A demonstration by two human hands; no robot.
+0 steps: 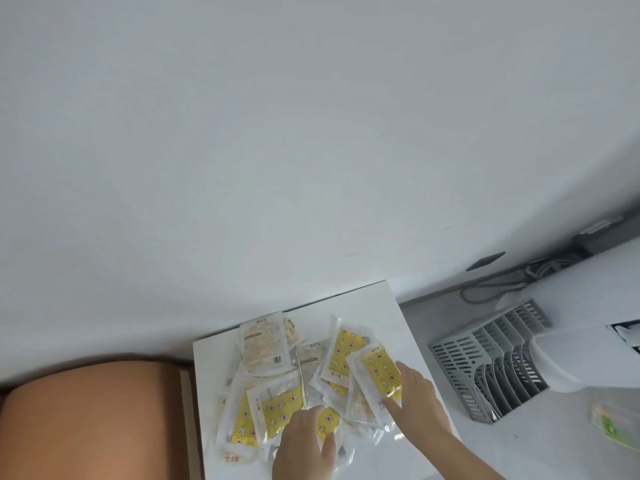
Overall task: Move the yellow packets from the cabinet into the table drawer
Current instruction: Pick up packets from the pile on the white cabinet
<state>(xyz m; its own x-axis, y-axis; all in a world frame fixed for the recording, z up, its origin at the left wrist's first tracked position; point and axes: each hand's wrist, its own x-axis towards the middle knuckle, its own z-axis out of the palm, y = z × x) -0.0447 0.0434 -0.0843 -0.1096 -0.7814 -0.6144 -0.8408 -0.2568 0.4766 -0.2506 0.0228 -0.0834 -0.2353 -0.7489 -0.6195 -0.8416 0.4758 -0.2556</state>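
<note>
A loose heap of yellow packets lies on a white surface in the lower middle of the frame, some showing their yellow printed fronts and others (such as the one at the heap's upper left) turned to a pale back with small text. Both hands reach in from the bottom edge. The left hand lies on the near side of the heap, fingers bent down over the packets beneath it, though whether they actually pinch one I cannot tell. The right hand rests on the right side of the heap with its fingers fairly straight, touching a packet with a yellow face. Just right of the white surface, in the lower right of the frame, a grey slotted rack stands on a pale desk. A brown rounded surface fills the lower left corner, and a plain white wall takes up the whole upper part.
</note>
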